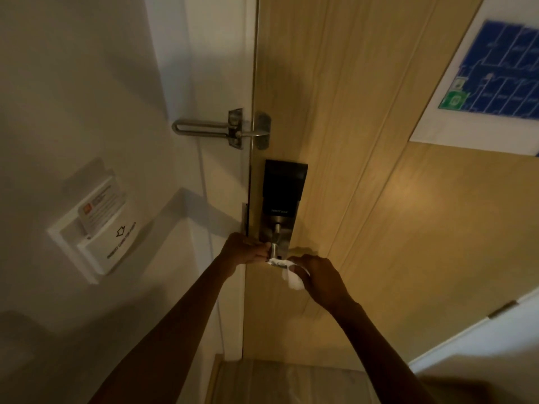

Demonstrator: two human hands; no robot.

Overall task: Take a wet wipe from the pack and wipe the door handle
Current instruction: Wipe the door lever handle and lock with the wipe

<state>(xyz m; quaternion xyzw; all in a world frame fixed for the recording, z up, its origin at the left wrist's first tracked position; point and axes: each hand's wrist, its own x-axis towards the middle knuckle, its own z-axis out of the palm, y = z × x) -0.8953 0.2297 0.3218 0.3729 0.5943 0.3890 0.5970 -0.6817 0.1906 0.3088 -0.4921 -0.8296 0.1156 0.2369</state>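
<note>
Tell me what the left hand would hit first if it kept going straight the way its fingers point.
The left hand points right, toward the door handle. It would meet the handle's neck first; its fingertips look at or almost on it already, though depth is unclear. Next comes the wet wipe held by the right hand.

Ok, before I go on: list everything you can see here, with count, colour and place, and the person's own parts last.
door: one, light wood, right half of view
door handle: one, silver, on the lock plate at the door's left edge
lock unit: one, black, just above the handle
swing latch: one, silver, spanning frame and door above the lock
key card holder: one, white, on the left wall, with a card in it
floor plan: one, blue on a white sheet, upper right of the door
wet wipe: one, white, against the handle's lower end
left hand: at the handle, fingers on it
right hand: holding the wipe
</note>
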